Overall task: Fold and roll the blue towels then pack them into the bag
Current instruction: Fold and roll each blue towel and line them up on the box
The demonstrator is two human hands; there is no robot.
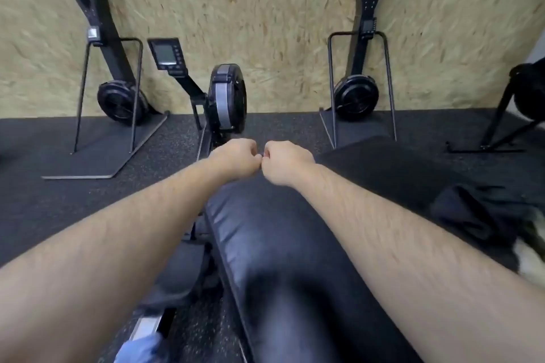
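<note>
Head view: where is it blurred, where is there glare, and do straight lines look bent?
In the head view, soft glare lies on the black padded bench; the blue towel at the bottom edge and the right border are blurred; the wide angle leans the machine masts outward.

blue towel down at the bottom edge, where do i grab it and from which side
Only a crumpled bit of the blue towel shows, low down to the left of the black bench. Probably pinch that bunched fold from above with the left hand; the bench blocks the right side.
</note>
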